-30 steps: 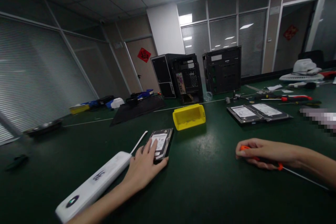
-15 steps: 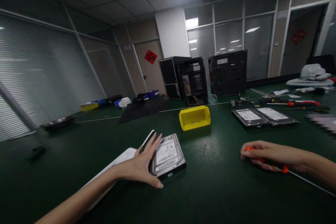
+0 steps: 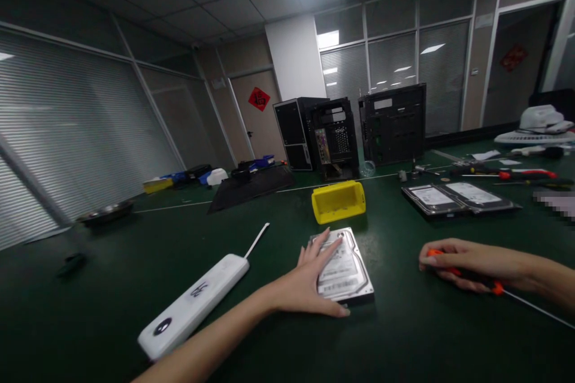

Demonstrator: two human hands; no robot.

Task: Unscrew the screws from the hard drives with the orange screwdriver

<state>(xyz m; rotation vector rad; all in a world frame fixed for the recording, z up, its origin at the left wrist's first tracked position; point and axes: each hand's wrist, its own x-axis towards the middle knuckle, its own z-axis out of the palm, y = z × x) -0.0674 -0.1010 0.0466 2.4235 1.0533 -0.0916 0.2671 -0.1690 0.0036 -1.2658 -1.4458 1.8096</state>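
A hard drive (image 3: 348, 269) lies flat on the green tabletop, its pale label facing up. My left hand (image 3: 309, 281) grips it from the left, fingers over the label and thumb along the near edge, hiding part of that side. To the right, my right hand (image 3: 467, 263) is closed around the orange-and-black handle of a screwdriver (image 3: 498, 288). Its thin metal shaft points back toward the lower right, away from the drive. Just behind the hard drive stands a yellow plastic bin (image 3: 339, 217), its open side toward me.
A white oblong device (image 3: 197, 305) with a thin stick-like end lies left of my left forearm. Two more hard drives (image 3: 449, 198) lie at the right, near pliers and other tools (image 3: 507, 174). Computer cases (image 3: 335, 137) stand at the back, beside a black mat (image 3: 251, 188).
My left hand has slid the hard drive to the right across the table, away from the white device, which is now more exposed. My right hand still holds the screwdriver, nearly in place.
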